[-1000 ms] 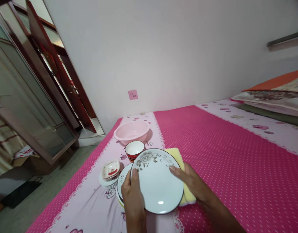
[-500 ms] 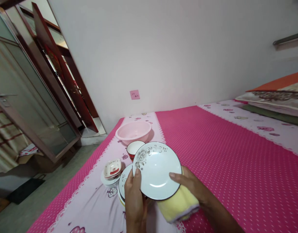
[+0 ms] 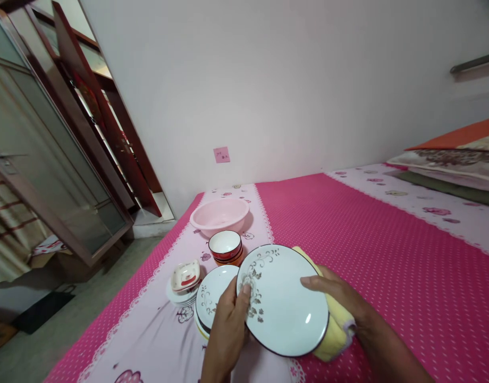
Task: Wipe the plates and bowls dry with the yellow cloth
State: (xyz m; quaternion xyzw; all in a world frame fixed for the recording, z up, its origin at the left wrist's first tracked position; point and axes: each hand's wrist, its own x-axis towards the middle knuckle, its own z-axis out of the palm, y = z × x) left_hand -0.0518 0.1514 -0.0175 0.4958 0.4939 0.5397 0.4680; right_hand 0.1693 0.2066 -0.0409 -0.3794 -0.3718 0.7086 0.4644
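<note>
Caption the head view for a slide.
Left hand and right hand hold a floral plate with a yellow cloth beside stacked plates and bowls.

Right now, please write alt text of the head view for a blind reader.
The left hand grips the rim of a white floral plate while the right hand holds a yellow cloth against it, over a pink bed sheet. Stacked plates, a red bowl and a pink basin lie beyond.

Bare bedspread (image 3: 380, 276) right; stacked plates (image 3: 212, 300) left.
</note>
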